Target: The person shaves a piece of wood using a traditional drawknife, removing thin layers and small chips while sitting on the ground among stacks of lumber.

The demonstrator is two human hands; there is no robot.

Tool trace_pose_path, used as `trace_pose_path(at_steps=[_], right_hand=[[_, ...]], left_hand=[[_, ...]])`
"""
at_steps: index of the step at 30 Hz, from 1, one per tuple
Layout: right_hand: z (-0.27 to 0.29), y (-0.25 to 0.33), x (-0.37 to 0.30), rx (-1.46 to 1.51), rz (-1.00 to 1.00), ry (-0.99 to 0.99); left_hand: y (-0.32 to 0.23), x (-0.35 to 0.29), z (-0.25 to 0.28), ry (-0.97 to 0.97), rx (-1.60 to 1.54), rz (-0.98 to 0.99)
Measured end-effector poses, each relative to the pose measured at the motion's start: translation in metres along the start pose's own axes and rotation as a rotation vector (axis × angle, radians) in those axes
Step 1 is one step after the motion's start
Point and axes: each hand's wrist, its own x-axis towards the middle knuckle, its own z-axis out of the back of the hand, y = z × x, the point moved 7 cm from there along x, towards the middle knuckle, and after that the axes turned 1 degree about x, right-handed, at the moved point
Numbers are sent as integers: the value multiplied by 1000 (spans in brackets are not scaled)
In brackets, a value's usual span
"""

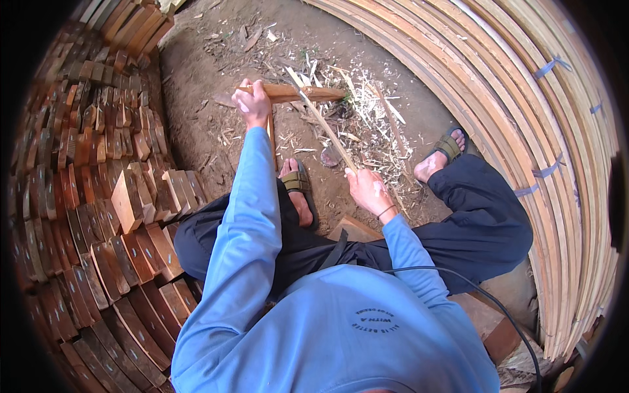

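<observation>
Seated on the ground, splitting or shaving wood, to judge by the debris. Left hand (252,103) wrapped tight around a reddish wooden billet (308,93), held crosswise out in front of the left sandalled foot (296,185). Right hand (367,190) closed in a fist around the near end of a long pale strip (324,128), slanting from beside that foot up to the billet and touching it about midway. Cannot tell whether the strip is a blade or a peeled sliver. Beyond the foot and to its right, a thick scatter of pale shavings and splinters (367,124) on the dirt, so a fair amount of cutting looks already done. Left of the foot, a big stack of similar reddish blocks (124,203), piled in rows; impossible to say which of these are finished and which wait their turn. Far right of the foot, past the other sandalled foot (445,149), a tall bundle of long pale slats (524,118) tied with blue bands. Judging by the intact billet in hand, this piece seems only partly worked, with much stock possibly left
</observation>
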Motion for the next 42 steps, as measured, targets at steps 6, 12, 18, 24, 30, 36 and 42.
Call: trace_pose_path(at_steps=[6,12,18,24,30,36,42], right_hand=[[43,48,-7,90,22,-179],[-21,-23,-6,-91,-92,27],[25,32,-9,107,66,-172],[-19,-14,-4,-27,-112,71],[-33,-21,-12,207,-239,135],[-12,-11,-8,758,-387,276],[15,28,-4,109,-45,-57]], left_hand=[[17,1,0,9,10,27],[-2,-4,1,-21,28,2],[14,10,-1,-60,33,39],[-2,2,4,-167,37,-66],[3,9,-10,-2,27,22],[6,5,-2,-5,1,43],[15,7,-2,-29,15,48]])
